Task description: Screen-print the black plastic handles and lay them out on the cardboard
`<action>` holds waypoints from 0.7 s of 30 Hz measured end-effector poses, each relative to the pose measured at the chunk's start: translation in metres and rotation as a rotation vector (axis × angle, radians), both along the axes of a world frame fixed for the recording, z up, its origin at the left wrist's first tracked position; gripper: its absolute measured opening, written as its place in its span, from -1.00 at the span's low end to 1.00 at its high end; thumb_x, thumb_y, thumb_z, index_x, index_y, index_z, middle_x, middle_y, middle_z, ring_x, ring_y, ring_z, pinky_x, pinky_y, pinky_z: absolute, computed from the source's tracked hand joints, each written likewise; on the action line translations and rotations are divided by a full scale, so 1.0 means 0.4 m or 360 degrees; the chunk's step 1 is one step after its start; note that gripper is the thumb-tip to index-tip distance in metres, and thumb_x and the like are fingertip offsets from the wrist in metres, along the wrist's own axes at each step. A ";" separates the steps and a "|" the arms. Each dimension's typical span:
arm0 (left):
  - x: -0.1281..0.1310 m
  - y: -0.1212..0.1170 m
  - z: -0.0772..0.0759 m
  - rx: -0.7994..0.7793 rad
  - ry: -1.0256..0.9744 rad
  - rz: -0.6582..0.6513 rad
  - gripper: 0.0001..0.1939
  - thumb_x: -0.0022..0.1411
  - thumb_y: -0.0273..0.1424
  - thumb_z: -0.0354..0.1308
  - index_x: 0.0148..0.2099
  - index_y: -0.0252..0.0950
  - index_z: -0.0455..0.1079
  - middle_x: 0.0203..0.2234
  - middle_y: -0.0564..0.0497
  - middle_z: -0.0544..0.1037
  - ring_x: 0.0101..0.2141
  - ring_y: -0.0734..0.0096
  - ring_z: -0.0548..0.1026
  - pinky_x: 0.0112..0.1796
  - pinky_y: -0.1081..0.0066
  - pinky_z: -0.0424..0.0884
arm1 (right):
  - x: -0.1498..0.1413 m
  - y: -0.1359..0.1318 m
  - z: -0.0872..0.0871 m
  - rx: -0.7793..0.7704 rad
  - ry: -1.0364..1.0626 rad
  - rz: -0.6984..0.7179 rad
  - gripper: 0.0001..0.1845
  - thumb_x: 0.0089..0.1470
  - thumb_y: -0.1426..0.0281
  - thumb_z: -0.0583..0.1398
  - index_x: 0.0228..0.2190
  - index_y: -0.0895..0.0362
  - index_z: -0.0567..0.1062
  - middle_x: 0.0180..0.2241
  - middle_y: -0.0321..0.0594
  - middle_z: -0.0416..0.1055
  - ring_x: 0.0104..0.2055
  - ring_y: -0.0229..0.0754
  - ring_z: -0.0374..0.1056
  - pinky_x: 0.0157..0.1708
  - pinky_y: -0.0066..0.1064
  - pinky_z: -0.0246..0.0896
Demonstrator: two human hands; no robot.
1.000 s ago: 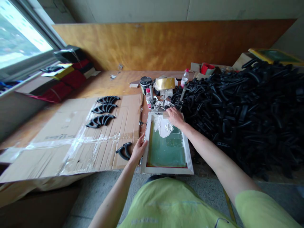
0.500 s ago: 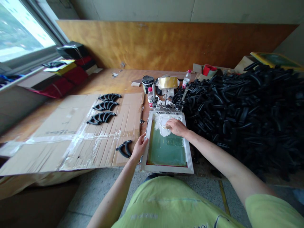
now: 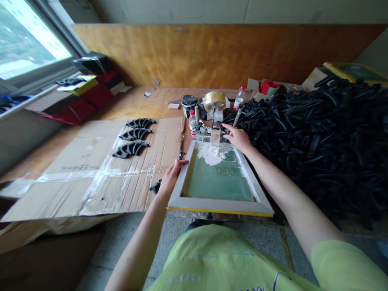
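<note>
A screen printing frame (image 3: 185,171) with green mesh and white ink (image 3: 214,157) at its far end lies before me, its near edge raised. My left hand (image 3: 170,178) grips the left rail, fingers on its edge. My right hand (image 3: 241,139) hangs over the frame's far right corner, thumb and forefinger apart, nothing visible between them. A pale squeegee (image 3: 215,139) stands in the ink, leaning at the far rail by the metal hinge clamp. On the cardboard (image 3: 100,161), a black curved handle (image 3: 155,186) is partly hidden by my left hand.
A large heap of black plastic parts (image 3: 303,145) crowds the right. Three fanned rows of black handles (image 3: 131,149) lie on the cardboard. Behind the frame are bottles (image 3: 192,123), an ink tub (image 3: 189,106) and a tape roll (image 3: 214,101). Boxes (image 3: 91,95) stand by the window.
My right hand has let go of the squeegee and moved back and right. The frame's near edge has risen, with my left hand on its side. The squeegee now stands at the far end.
</note>
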State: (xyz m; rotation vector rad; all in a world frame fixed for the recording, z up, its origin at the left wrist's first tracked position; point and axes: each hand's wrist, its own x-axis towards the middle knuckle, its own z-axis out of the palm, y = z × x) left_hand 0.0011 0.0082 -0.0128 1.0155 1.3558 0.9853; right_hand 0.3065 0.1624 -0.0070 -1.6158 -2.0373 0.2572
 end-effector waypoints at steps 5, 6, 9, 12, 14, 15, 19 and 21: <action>0.045 0.105 0.109 0.0427 -0.0345 0.0189 -0.35 0.20 0.14 -0.07 -0.05 -0.32 0.42 -0.28 -0.07 0.56 -0.36 0.39 0.52 -0.45 0.48 0.42 | 0.116 -0.079 -0.109 -0.0233 0.0157 -0.0384 -0.79 0.11 0.38 0.15 -0.22 0.14 0.52 -0.40 -0.20 0.51 -0.32 -0.14 0.41 -0.24 -0.34 0.27; 0.056 0.124 0.117 0.0433 -0.0378 0.0205 -0.34 0.20 0.15 -0.09 -0.07 -0.34 0.41 -0.29 -0.09 0.55 -0.36 0.39 0.52 -0.45 0.48 0.42 | 0.111 -0.106 -0.142 -0.0311 0.0135 -0.0257 -0.80 0.08 0.38 0.18 -0.22 0.13 0.52 -0.36 -0.19 0.51 -0.28 -0.13 0.40 -0.21 -0.33 0.27; 0.090 0.137 0.095 0.0368 -0.0466 0.0355 -0.35 0.22 0.14 -0.12 -0.07 -0.34 0.37 -0.31 -0.10 0.55 -0.38 0.42 0.52 -0.48 0.52 0.40 | 0.052 -0.179 -0.215 -0.0358 -0.0010 0.0272 -0.68 0.00 0.39 0.29 -0.14 0.09 0.49 -0.21 -0.19 0.47 -0.12 -0.13 0.35 -0.09 -0.28 0.22; 0.138 0.068 0.004 -0.0009 -0.0519 0.0234 -0.38 0.19 0.11 -0.01 0.03 -0.31 0.31 -0.23 -0.15 0.57 -0.37 0.37 0.54 -0.50 0.49 0.41 | -0.031 -0.240 -0.221 -0.0234 -0.0199 0.0324 -0.79 0.04 0.42 0.28 -0.21 0.07 0.51 -0.23 -0.20 0.41 -0.10 -0.12 0.29 -0.04 -0.26 0.17; 0.173 -0.005 -0.071 -0.0436 -0.0555 -0.0036 -0.36 0.16 0.09 0.07 0.05 -0.32 0.30 -0.17 -0.21 0.57 -0.32 0.25 0.57 -0.49 0.42 0.45 | -0.092 -0.293 -0.198 -0.0112 -0.0220 0.0260 -0.88 0.09 0.40 0.24 -0.26 0.08 0.52 -0.27 -0.18 0.38 -0.13 -0.12 0.27 -0.08 -0.29 0.17; 0.187 -0.042 -0.105 -0.0562 -0.0600 -0.0074 -0.38 0.16 0.08 0.09 0.04 -0.31 0.30 -0.15 -0.22 0.56 -0.29 0.22 0.57 -0.46 0.38 0.47 | -0.123 -0.324 -0.186 -0.0051 -0.0217 0.0303 -0.90 0.12 0.38 0.22 -0.27 0.08 0.52 -0.27 -0.17 0.37 -0.14 -0.12 0.27 -0.10 -0.30 0.17; 0.152 -0.141 -0.191 -0.0651 -0.0639 0.0154 -0.56 0.19 -0.03 0.11 -0.14 -0.32 0.36 -0.28 -0.14 0.58 -0.32 0.27 0.58 -0.47 0.45 0.44 | -0.190 -0.441 -0.169 0.0000 -0.0210 0.0796 -0.80 0.22 0.36 0.12 -0.15 0.03 0.49 -0.26 -0.20 0.42 -0.16 -0.16 0.30 -0.14 -0.37 0.19; 0.065 -0.165 -0.219 -0.0613 -0.0457 0.0315 -0.60 0.19 -0.06 0.10 -0.19 -0.33 0.37 -0.30 -0.13 0.59 -0.38 0.32 0.58 -0.53 0.49 0.40 | -0.145 -0.463 -0.177 -0.0090 -0.0217 0.0723 -0.75 0.24 0.38 0.09 -0.08 0.01 0.46 -0.23 -0.21 0.46 -0.15 -0.17 0.34 -0.16 -0.39 0.21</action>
